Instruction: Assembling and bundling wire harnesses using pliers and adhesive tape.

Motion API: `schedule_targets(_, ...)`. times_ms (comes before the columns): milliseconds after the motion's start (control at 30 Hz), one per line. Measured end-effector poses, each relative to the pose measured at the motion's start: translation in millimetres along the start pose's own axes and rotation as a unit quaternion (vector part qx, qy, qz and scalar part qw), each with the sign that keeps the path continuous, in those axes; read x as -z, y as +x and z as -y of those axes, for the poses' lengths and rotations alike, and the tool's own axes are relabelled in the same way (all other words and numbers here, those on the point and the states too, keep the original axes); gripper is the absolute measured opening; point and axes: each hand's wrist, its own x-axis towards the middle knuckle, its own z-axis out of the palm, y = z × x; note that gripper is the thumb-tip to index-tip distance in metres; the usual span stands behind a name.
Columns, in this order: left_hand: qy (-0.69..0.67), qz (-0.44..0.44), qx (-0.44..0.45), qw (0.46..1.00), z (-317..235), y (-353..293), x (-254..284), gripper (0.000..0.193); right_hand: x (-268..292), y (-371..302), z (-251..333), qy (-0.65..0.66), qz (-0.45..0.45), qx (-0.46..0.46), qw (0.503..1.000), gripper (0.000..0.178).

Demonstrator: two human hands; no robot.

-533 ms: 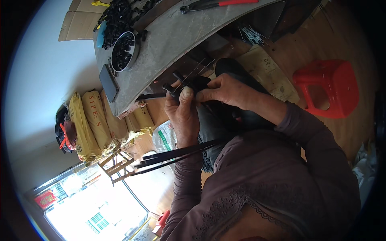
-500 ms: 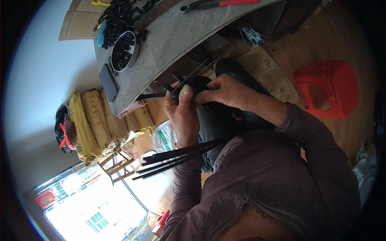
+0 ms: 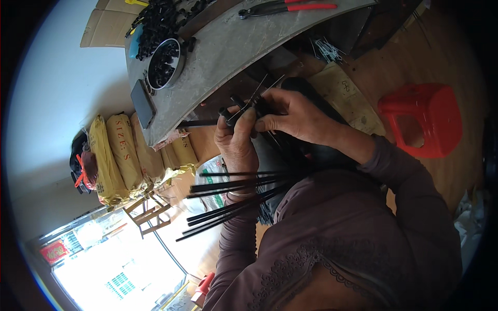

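1. Black strips (image 3: 223,210) fan out over the left forearm (image 3: 236,230).
2. Above the lap (image 3: 268,157), the left hand (image 3: 240,137) pinches a black part (image 3: 224,112) beside thin rods (image 3: 259,88).
3. The right hand (image 3: 300,117) curls just beside it; its grip I can't tell.
4. Beyond, the table (image 3: 220,57) carries a bowl (image 3: 181,65) and pliers (image 3: 311,6).
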Motion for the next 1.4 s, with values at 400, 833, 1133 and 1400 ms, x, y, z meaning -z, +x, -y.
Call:
schedule_targets(400, 0.073, -0.018, -0.023, 0.997, -17.6, 31.0, 17.0, 0.048, -22.8, 1.2, 7.8, 0.040, -0.050, -0.051, 0.997, 0.037)
schedule_targets(833, 0.075, 0.207, 0.026, 0.975, -46.8, 54.5, 2.2, 0.040, -29.6, 1.0, 6.1, 0.000, -0.061, -0.069, 0.996, 0.025)
schedule_targets(1133, 0.032, 0.238, 0.003, 0.971, -40.7, 58.2, 24.3, 0.039, -42.1, 6.1, 10.3, 0.010, -0.072, -0.090, 0.993, 0.025)
schedule_targets(1400, -0.007, 0.225, 0.004, 0.974, -38.2, 55.5, 28.5, 0.038, -44.0, 7.6, 8.0, -0.014, -0.082, -0.095, 0.992, 0.022)
